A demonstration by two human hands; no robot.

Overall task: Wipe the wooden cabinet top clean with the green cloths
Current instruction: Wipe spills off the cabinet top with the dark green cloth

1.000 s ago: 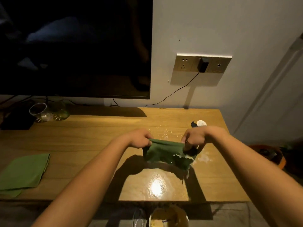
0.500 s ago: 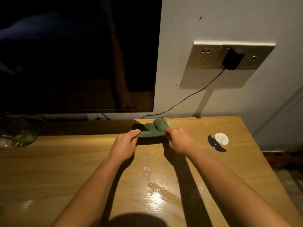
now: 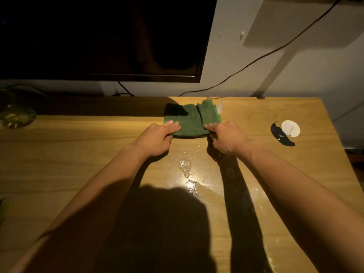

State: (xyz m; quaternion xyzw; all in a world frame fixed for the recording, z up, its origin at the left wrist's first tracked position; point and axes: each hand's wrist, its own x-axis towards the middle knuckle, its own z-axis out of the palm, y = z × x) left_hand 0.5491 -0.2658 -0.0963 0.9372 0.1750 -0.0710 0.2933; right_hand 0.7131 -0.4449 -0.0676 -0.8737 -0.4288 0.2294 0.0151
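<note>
A folded green cloth [image 3: 192, 120] lies flat on the wooden cabinet top [image 3: 78, 158], near its back edge. My left hand [image 3: 155, 137] pinches the cloth's near left corner. My right hand [image 3: 226, 137] grips its near right corner. A small foamy wet patch [image 3: 185, 167] and a shiny wet streak sit on the wood just in front of the cloth. A sliver of a second green cloth [image 3: 1, 209] shows at the far left edge of the frame.
A dark television [image 3: 102, 38] hangs over the back left of the cabinet. Glassware [image 3: 16, 117] stands at the far left. A small white disc [image 3: 290, 128] with a dark shadow lies at the right. A black cable [image 3: 256, 60] runs down the wall.
The cloth was held up over the cabinet's front a second ago. Both hands then carried it to the back and have now spread it flatter on the wood, closer in view.
</note>
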